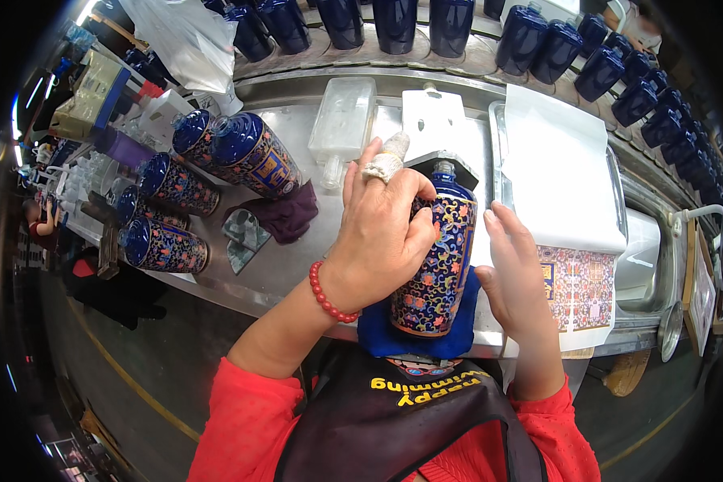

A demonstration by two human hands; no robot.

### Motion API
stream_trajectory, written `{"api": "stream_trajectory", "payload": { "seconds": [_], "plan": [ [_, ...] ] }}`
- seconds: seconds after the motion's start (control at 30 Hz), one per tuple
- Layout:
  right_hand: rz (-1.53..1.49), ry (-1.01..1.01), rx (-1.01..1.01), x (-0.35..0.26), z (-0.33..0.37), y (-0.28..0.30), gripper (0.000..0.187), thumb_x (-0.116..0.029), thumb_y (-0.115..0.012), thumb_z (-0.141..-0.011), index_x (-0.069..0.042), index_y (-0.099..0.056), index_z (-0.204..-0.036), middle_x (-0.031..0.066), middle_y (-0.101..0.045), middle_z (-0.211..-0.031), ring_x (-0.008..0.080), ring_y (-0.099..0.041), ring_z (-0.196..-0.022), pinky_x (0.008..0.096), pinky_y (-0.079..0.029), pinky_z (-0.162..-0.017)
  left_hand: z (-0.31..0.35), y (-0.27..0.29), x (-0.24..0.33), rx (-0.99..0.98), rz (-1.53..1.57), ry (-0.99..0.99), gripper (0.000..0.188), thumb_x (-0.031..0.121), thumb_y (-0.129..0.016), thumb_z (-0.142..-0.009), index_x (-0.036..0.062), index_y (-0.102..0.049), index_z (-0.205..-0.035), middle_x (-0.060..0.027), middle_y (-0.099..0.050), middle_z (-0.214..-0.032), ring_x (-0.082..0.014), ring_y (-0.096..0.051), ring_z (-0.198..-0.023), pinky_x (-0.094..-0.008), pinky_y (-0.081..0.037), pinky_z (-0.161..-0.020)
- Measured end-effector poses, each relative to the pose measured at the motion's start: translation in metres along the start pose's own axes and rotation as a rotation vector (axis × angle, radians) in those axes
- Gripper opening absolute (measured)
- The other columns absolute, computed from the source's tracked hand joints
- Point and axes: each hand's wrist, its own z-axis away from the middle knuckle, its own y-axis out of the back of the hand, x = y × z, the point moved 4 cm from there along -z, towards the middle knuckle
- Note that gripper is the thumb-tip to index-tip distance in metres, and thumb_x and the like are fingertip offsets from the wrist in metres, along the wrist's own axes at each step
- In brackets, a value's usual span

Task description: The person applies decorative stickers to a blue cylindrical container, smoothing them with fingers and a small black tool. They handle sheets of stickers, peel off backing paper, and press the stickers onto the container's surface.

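A dark blue bottle (442, 265) with a colourful floral pattern is in front of me, its neck pointing away and its base over a blue cloth (377, 333). My left hand (386, 233) is at the bottle's upper left side. Its thumb and index finger are bent together against the patterned surface; whatever they pinch is hidden. One finger of that hand wears a whitish wrap (386, 161) and points away from me. My right hand (516, 269) is open beside the bottle's right side, fingers apart, somewhat blurred.
Several patterned bottles (173, 186) stand at the left, near a purple cloth (285, 215). A clear glass bottle (341, 120) lies ahead. At the right, white paper (562, 161) covers a tray above a patterned decal sheet (590, 289). Plain blue bottles (394, 24) line a conveyor behind.
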Motion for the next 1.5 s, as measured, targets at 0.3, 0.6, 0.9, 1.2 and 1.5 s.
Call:
{"api": "stream_trajectory", "payload": {
  "seconds": [0.3, 0.6, 0.9, 1.2, 1.5],
  "plan": [
    [0.009, 0.004, 0.004, 0.001, 0.0, -0.001, 0.058, -0.018, -0.07, -0.094, -0.001, -0.051, -0.147, 0.0273, -0.049, -0.146, 0.0433, -0.054, -0.128, 0.0472, -0.046, -0.105, 0.0, 0.007, 0.014, 0.072, -0.142, -0.031, 0.026, 0.006, -0.061, -0.083, -0.0001, -0.066, -0.108, -0.0394, -0.057, -0.128, -0.0566, -0.042, -0.135, -0.0567, -0.025, -0.12],
    [0.019, 0.004, 0.001, 0.002, 0.0, 0.0, 0.059, -0.015, -0.071, -0.093, 0.0, -0.051, -0.146, 0.0273, -0.049, -0.146, 0.0432, -0.054, -0.128, 0.0476, -0.046, -0.106, -0.001, 0.006, 0.011, 0.05, -0.102, -0.025, 0.028, 0.01, -0.062, -0.085, 0.0011, -0.066, -0.111, -0.0363, -0.054, -0.134, -0.0567, -0.035, -0.14, -0.066, -0.02, -0.116],
    [0.019, 0.008, -0.004, 0.002, -0.001, 0.002, 0.055, -0.015, -0.069, -0.094, 0.002, -0.052, -0.145, 0.0278, -0.05, -0.144, 0.0434, -0.054, -0.127, 0.0477, -0.046, -0.105, 0.003, 0.005, 0.015, 0.028, -0.139, -0.045, 0.027, 0.014, -0.062, -0.088, 0.0008, -0.066, -0.112, -0.0353, -0.051, -0.139, -0.0559, -0.03, -0.144, -0.0697, -0.016, -0.116],
    [0.032, -0.003, -0.003, 0.002, -0.002, 0.004, 0.055, -0.016, -0.069, -0.095, 0.002, -0.052, -0.144, 0.0277, -0.05, -0.144, 0.0435, -0.054, -0.127, 0.0478, -0.047, -0.105, -0.001, 0.007, 0.015, 0.031, -0.13, -0.01, 0.028, 0.008, -0.061, -0.084, 0.0012, -0.067, -0.111, -0.0376, -0.054, -0.135, -0.0559, -0.037, -0.14, -0.0582, -0.024, -0.119],
    [0.041, -0.02, -0.018, 0.003, -0.003, 0.006, 0.055, -0.016, -0.069, -0.095, 0.002, -0.052, -0.144, 0.027, -0.05, -0.145, 0.0436, -0.054, -0.129, 0.048, -0.047, -0.106, 0.001, 0.004, 0.014, 0.042, -0.121, -0.056, 0.026, 0.012, -0.062, -0.086, 0.002, -0.064, -0.11, -0.0332, -0.053, -0.133, -0.0567, -0.032, -0.142, -0.0707, -0.017, -0.115]
  ]
}}
